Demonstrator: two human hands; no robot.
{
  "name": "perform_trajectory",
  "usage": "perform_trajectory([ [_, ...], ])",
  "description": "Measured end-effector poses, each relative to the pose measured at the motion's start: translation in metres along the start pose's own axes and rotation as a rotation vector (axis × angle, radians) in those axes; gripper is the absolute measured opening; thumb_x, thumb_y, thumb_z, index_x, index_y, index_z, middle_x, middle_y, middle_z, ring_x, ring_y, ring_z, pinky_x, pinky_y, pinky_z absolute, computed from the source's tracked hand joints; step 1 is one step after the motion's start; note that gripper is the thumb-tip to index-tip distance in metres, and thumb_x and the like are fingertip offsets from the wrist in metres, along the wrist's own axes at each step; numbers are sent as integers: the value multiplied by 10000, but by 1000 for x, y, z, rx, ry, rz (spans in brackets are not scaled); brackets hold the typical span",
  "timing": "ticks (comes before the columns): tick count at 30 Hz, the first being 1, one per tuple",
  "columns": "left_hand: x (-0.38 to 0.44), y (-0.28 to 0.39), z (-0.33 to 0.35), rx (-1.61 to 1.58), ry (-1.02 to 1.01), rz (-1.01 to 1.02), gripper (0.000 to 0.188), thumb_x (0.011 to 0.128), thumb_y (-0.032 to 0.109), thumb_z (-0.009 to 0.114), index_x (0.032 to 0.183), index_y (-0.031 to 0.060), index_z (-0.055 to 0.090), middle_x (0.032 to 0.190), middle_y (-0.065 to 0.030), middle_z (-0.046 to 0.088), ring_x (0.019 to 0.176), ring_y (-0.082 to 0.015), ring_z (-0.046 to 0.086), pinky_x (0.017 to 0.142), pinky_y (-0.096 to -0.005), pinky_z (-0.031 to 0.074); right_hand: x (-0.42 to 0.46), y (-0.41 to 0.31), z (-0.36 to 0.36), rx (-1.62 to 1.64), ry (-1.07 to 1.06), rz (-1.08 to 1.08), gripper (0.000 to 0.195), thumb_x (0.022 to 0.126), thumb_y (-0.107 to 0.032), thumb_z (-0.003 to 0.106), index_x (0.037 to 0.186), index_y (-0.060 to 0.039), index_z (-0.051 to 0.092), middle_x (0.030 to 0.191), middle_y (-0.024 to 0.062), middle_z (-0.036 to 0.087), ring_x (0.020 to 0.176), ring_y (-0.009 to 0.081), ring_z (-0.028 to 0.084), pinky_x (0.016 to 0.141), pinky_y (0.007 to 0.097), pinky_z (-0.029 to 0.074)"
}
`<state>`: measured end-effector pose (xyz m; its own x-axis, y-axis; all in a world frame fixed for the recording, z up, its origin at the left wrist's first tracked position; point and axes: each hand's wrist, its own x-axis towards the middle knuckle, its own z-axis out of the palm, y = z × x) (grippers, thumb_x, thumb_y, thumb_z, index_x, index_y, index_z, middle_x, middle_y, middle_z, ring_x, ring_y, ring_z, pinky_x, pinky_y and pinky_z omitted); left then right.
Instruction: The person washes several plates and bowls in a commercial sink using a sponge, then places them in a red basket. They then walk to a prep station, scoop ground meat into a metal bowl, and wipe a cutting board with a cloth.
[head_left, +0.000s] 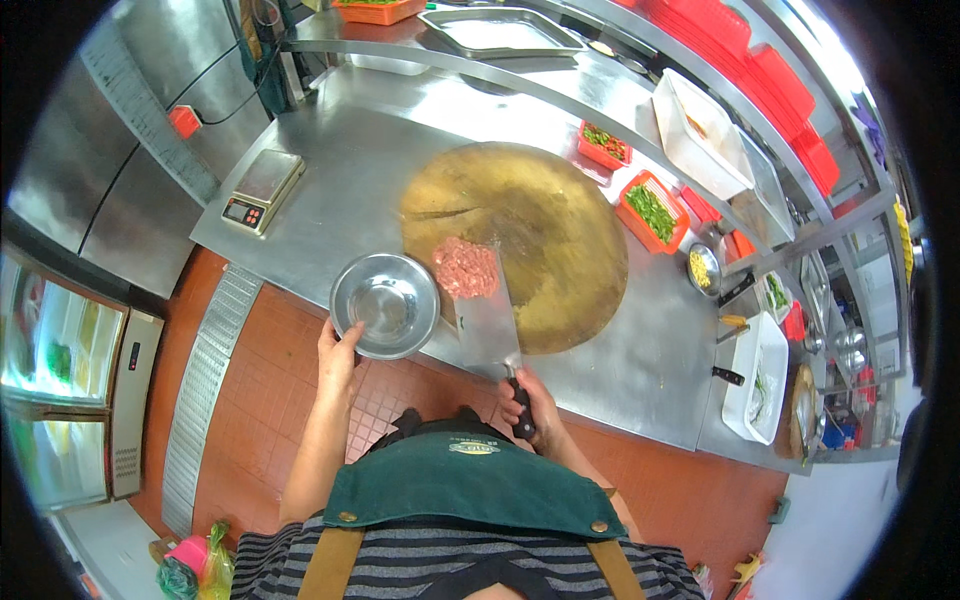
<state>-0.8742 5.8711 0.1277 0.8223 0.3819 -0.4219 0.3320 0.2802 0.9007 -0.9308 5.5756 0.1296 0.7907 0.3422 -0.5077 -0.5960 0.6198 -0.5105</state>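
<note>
My left hand (339, 352) grips the rim of a shiny metal bowl (384, 306), with the thumb over its inner edge. No food shows inside the bowl. In my right hand (534, 409) is the dark handle of a broad-bladed cleaver (489, 334). A mound of minced meat (466, 268) rests at the far end of the blade, just right of the bowl. Beneath the meat and blade is a large round wooden chopping block (570, 277), stained yellow-brown. Whether the meat also touches the block cannot be made out.
A digital scale (262, 191) stands left on the steel table (337, 165). Right of the block are a red basket of chopped greens (652, 214), a small bowl of yellow pieces (703, 270), knives (727, 376) and a white bin (756, 375). A steel shelf (480, 66) overhangs the back.
</note>
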Motion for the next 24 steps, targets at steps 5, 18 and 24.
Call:
perform_trajectory([
  [5,8,-8,-10,-43,-48,31,411,825,57,568,1220,32,458,992,-100,606,778,-175,621,593,-306,533,-19,-10,10,-85,-101,-1,260,924,-300,502,1080,-115,405,700,29,443,478,110,395,390,251,355],
  [18,2,-8,-3,-202,-199,-19,532,748,-13,506,1268,36,404,1057,-123,588,852,-227,645,632,-338,583,-28,-26,74,-1835,-98,-553,458,811,-178,628,1253,-156,513,909,175,623,773,381,603,650,435,494],
  [24,2,-19,-10,-293,-205,-93,520,751,-4,509,1259,44,412,1053,-121,591,841,-225,651,613,-329,586,-32,-20,74,-1820,-90,-616,453,804,-154,627,1243,-133,522,892,177,623,751,374,608,644,439,501],
])
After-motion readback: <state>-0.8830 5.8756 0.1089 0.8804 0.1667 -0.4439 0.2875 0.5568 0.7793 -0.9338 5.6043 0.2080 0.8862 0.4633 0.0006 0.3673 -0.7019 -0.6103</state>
